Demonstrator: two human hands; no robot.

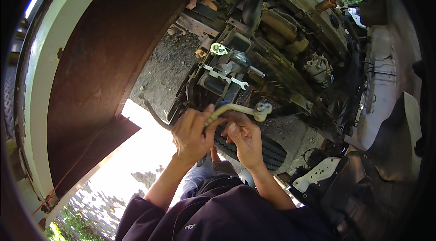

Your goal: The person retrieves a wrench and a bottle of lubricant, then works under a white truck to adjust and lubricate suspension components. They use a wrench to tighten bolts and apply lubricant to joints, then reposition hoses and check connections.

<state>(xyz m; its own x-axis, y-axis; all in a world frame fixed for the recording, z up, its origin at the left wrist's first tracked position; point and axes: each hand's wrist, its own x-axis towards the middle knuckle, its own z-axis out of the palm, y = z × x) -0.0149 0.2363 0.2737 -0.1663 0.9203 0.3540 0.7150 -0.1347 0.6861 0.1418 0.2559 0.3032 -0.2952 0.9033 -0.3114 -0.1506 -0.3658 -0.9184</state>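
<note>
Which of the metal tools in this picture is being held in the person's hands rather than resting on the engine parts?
The pale bent pipe with a round fitting, gripped by both hands; the flat spanner lies loose on the engine above.

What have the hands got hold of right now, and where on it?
Both hands hold a bent metal pipe. The left hand grips its middle bend; the right hand touches it just beside, short of the end fitting.

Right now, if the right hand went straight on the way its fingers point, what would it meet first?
The right hand points up toward the bent metal pipe that both hands hold; beyond it likely comes the dark engine parts, though depth is unclear.
</note>
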